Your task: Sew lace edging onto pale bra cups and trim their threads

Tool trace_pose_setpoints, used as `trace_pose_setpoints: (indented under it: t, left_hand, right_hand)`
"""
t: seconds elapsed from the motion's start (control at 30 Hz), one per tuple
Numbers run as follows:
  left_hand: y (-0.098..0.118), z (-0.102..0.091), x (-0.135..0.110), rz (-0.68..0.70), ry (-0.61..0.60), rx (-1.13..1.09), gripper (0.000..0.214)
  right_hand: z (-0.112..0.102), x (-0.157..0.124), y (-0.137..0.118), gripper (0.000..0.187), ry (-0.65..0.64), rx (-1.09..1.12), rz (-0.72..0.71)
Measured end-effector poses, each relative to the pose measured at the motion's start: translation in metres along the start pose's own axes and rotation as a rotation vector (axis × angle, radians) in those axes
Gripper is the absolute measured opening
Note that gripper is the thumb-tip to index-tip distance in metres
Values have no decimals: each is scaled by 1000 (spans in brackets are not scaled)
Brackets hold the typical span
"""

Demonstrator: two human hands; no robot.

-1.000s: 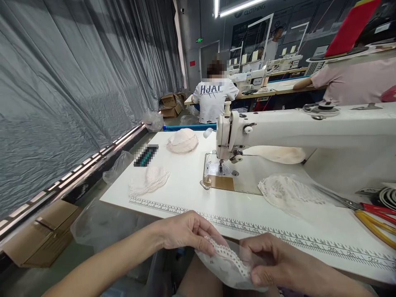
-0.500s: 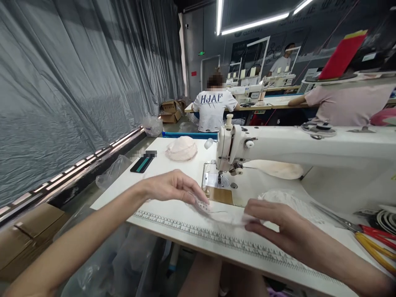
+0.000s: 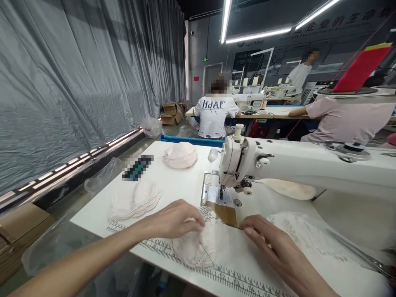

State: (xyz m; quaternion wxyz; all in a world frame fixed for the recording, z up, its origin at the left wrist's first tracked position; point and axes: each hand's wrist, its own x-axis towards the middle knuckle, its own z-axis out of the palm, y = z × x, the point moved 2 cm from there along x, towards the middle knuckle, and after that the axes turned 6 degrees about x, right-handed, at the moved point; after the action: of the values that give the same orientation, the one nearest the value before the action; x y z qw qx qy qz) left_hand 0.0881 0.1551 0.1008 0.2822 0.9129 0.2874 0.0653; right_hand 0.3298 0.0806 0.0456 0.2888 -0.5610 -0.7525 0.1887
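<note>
Both my hands are down flat on the white surface (image 3: 182, 185) right in front of the sewing machine (image 3: 278, 163). My left hand (image 3: 173, 220) rests palm down with fingers loosely curled over the left edge of a lace bra cup piece (image 3: 204, 243), pressing it to the surface rather than gripping it. My right hand (image 3: 269, 243) lies open, fingers stretched out, fingertips touching the cup's right edge near the brown patch just below the needle plate (image 3: 215, 194). The cup sits just short of the presser foot, overlapping the printed ruler (image 3: 198, 270) along the near edge. Off to the left there's a stack of lace pieces (image 3: 134, 200), farther back a pink padded cup (image 3: 180, 155), and on my right a bag of more lace (image 3: 306, 235). Other people are sitting at machines behind.
</note>
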Motion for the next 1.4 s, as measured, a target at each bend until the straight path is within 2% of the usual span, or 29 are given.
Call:
trace_pose_setpoints:
  t: [0.03, 0.07, 0.17, 0.23, 0.3, 0.37, 0.47, 0.6, 0.73, 0.83, 0.9, 1.0, 1.23, 1.4]
  left_hand:
    - [-3, 2, 14, -17, 71, 54, 16]
    - [-6, 7, 28, -21, 93, 106, 16]
    - [-14, 24, 61, -30, 20, 243, 45]
    - [-15, 29, 70, -82, -61, 267, 47]
    - [-13, 30, 68, -145, -126, 230, 32]
    - [-10, 27, 62, -185, -153, 158, 22]
    - [-11, 23, 53, -192, -101, 7, 22]
    - [-15, 22, 48, -202, -51, -191, 23]
    - [-20, 23, 50, -214, 22, -262, 26]
    - [-23, 26, 52, -189, 25, -364, 22]
    - [-24, 26, 53, -175, 27, -372, 22]
    - [-24, 25, 52, -187, 48, -341, 20]
    - [-23, 25, 53, -264, 58, -405, 23]
    - [-22, 26, 53, -236, 50, -374, 27]
  right_hand:
    - [4, 5, -1, 24, 9, -15, 15]
    - [8, 10, -2, 22, 21, -38, 19]
    - [25, 18, -2, 20, 55, -121, -30]
    - [33, 19, 0, 29, 80, -148, -77]
    - [36, 20, 1, 33, 82, -126, -100]
    - [37, 22, 2, 26, 76, -73, -95]
    - [35, 26, 0, 9, 42, 9, -65]
    - [35, 27, -2, 14, -27, 84, 18]
    - [36, 25, 1, 18, -29, 146, 156]
    - [36, 25, 2, 15, -16, 212, 212]
    - [35, 27, 1, 9, 2, 262, 227]
    - [34, 29, 0, 14, 7, 329, 238]
    - [31, 31, -2, 17, -86, 472, 218]
    - [26, 34, -5, 18, -97, 440, 230]
